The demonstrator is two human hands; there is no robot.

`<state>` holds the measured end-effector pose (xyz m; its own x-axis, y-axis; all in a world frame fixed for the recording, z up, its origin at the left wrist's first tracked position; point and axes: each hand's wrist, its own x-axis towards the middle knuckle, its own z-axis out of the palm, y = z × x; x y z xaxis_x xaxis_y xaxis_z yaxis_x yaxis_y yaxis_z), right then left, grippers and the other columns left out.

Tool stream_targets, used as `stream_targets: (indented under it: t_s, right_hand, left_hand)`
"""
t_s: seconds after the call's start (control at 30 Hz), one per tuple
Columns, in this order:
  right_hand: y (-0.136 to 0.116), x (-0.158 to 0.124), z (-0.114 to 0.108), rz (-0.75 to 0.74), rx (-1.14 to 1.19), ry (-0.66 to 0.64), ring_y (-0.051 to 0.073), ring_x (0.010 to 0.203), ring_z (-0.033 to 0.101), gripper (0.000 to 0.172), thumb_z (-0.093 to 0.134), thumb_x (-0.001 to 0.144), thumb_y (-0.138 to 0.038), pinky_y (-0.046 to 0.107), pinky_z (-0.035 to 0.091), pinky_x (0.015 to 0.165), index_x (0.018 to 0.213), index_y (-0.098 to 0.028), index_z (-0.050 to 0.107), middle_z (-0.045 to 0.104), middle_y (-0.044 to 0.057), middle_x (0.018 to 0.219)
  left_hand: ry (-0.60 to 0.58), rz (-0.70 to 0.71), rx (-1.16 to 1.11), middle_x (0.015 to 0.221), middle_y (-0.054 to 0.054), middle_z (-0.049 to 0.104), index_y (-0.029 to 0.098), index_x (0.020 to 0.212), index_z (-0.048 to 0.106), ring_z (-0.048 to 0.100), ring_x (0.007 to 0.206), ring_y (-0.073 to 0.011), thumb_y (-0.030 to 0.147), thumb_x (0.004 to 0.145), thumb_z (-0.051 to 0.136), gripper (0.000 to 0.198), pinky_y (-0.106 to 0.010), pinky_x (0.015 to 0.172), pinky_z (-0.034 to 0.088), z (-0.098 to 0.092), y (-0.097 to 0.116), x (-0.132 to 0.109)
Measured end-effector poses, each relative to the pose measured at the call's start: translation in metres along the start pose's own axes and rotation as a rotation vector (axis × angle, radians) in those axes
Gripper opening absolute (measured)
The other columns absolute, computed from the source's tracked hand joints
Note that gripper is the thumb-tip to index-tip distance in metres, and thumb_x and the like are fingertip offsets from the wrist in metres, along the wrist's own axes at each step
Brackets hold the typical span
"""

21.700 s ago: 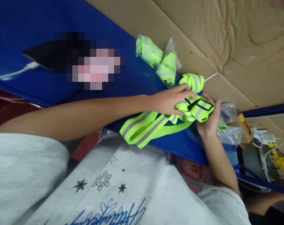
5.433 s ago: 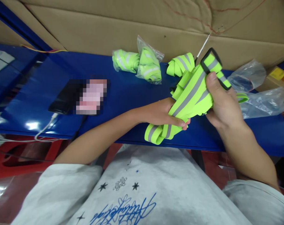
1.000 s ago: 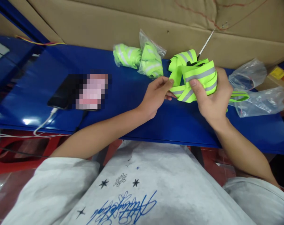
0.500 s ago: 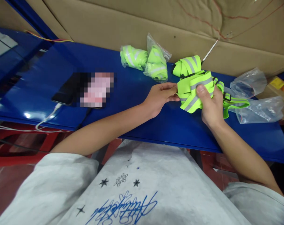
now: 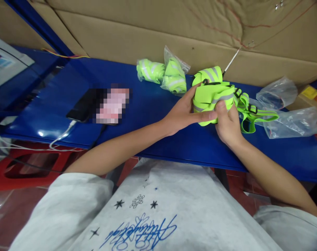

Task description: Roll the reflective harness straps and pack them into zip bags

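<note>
Both hands grip a folded bundle of neon-yellow reflective strap (image 5: 213, 97) with grey stripes, held above the blue table. My left hand (image 5: 183, 111) wraps its left side, thumb lying across the front. From the right, my right hand (image 5: 229, 122) clasps it, its thumb pressed close to the left thumb; its other fingers are mostly hidden. Loose strap ends with black buckles (image 5: 252, 108) trail to the right of the bundle. Just behind it lies another rolled neon strap (image 5: 208, 74).
Two bagged neon straps (image 5: 150, 70) (image 5: 175, 76) lie at the back of the blue table (image 5: 148, 111). Clear plastic bags (image 5: 292, 122) are on the right, beside a cardboard box (image 5: 314, 101). A black phone (image 5: 80, 106) with a white cable lies left, next to a blurred pink-screened device (image 5: 112, 104).
My left hand has moved from pinching the bundle's left edge to wrapping round it, thumb across the front. The bundle is pressed more compact and has shifted slightly left.
</note>
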<state>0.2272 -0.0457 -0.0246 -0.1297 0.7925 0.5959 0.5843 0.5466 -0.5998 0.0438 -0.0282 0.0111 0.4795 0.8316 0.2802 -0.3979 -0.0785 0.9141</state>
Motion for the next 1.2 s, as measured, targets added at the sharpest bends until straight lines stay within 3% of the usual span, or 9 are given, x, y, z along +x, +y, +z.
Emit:
stream_targets:
  t_s: [0.2, 0.37, 0.53, 0.63, 0.7, 0.8, 0.9, 1.07, 1.2]
  right_hand:
    - [-0.019, -0.001, 0.005, 0.313, 0.442, -0.123, 0.026, 0.138, 0.067, 0.077, 0.049, 0.094, -0.085, 0.052, 0.057, 0.116, 0.152, -0.034, 0.049, 0.067, 0.009, 0.15]
    - [-0.025, 0.002, 0.007, 0.446, 0.588, -0.292, 0.024, 0.145, 0.061, 0.079, 0.046, 0.095, -0.086, 0.052, 0.057, 0.117, 0.152, -0.032, 0.048, 0.061, 0.008, 0.159]
    - [-0.02, 0.019, -0.03, 0.176, -0.002, -0.213, 0.031, 0.136, 0.065, 0.084, 0.058, 0.093, -0.083, 0.052, 0.052, 0.118, 0.153, -0.025, 0.054, 0.065, 0.014, 0.152]
    - [0.004, 0.035, -0.089, 0.153, -0.472, 0.126, 0.03, 0.118, 0.071, 0.054, 0.059, 0.104, -0.06, 0.049, 0.051, 0.11, 0.14, -0.021, 0.068, 0.075, 0.016, 0.131]
    - [0.032, 0.044, -0.133, 0.336, -0.748, 0.239, 0.028, 0.111, 0.071, 0.043, 0.077, 0.096, -0.032, 0.045, 0.049, 0.102, 0.137, -0.019, 0.07, 0.077, 0.017, 0.125]
    - [0.079, 0.052, -0.178, 0.807, -1.053, 0.196, 0.033, 0.121, 0.066, 0.065, 0.096, 0.069, -0.014, 0.046, 0.045, 0.094, 0.131, -0.014, 0.076, 0.07, 0.028, 0.137]
    - [0.101, 0.058, -0.186, 0.961, -1.046, 0.206, 0.031, 0.106, 0.071, 0.036, 0.081, 0.081, -0.005, 0.045, 0.043, 0.086, 0.117, -0.01, 0.082, 0.078, 0.027, 0.117]
    - [0.059, 0.058, -0.133, 0.169, -0.896, 0.319, 0.023, 0.081, 0.07, 0.022, 0.07, 0.088, -0.009, 0.038, 0.05, 0.082, 0.108, -0.01, 0.08, 0.08, 0.017, 0.097]
    - [0.008, 0.039, -0.081, -0.333, -0.667, -0.09, 0.024, 0.091, 0.071, 0.019, 0.062, 0.105, -0.03, 0.037, 0.051, 0.081, 0.109, -0.021, 0.079, 0.079, 0.012, 0.098]
  left_hand:
    - [0.087, 0.072, 0.242, 0.165, -0.003, 0.05, 0.033, 0.149, 0.053, 0.047, 0.157, -0.0333, 0.041, 0.068, 0.097, 0.092, -0.046, 0.124, 0.046, -0.005, -0.008, -0.002]
    - [0.063, 0.001, 0.172, 0.139, -0.006, 0.066, 0.032, 0.153, 0.048, 0.06, 0.14, -0.0338, 0.042, 0.068, 0.099, 0.099, -0.044, 0.112, 0.054, -0.013, -0.008, 0.006]
    - [0.109, 0.031, 0.035, 0.125, -0.004, 0.068, 0.032, 0.142, 0.047, 0.066, 0.128, -0.0314, 0.036, 0.055, 0.105, 0.105, -0.046, 0.111, 0.055, -0.023, -0.02, 0.014]
    - [0.157, -0.06, -0.072, 0.126, -0.003, 0.066, 0.031, 0.136, 0.044, 0.067, 0.127, -0.0317, 0.032, 0.054, 0.104, 0.103, -0.051, 0.11, 0.055, -0.022, -0.02, 0.014]
    - [0.182, -0.132, -0.127, 0.124, -0.001, 0.067, 0.03, 0.132, 0.045, 0.066, 0.128, -0.031, 0.028, 0.053, 0.103, 0.098, -0.051, 0.11, 0.055, -0.02, -0.016, 0.013]
    - [0.198, -0.231, -0.217, 0.116, -0.001, 0.069, 0.026, 0.123, 0.05, 0.069, 0.119, -0.0278, 0.023, 0.052, 0.103, 0.089, -0.049, 0.107, 0.057, -0.017, -0.007, 0.012]
    - [0.15, -0.318, -0.282, 0.112, -0.002, 0.072, 0.022, 0.119, 0.057, 0.072, 0.104, -0.0243, 0.022, 0.053, 0.103, 0.081, -0.046, 0.099, 0.06, -0.016, -0.003, 0.012]
    - [0.064, -0.34, -0.256, 0.116, -0.002, 0.073, 0.023, 0.123, 0.057, 0.072, 0.107, -0.0253, 0.018, 0.05, 0.105, 0.088, -0.048, 0.101, 0.059, -0.01, -0.015, 0.006]
    - [-0.053, -0.35, -0.171, 0.117, -0.002, 0.072, 0.028, 0.133, 0.051, 0.07, 0.115, -0.0267, 0.016, 0.044, 0.106, 0.105, -0.052, 0.109, 0.055, -0.004, -0.021, -0.002]
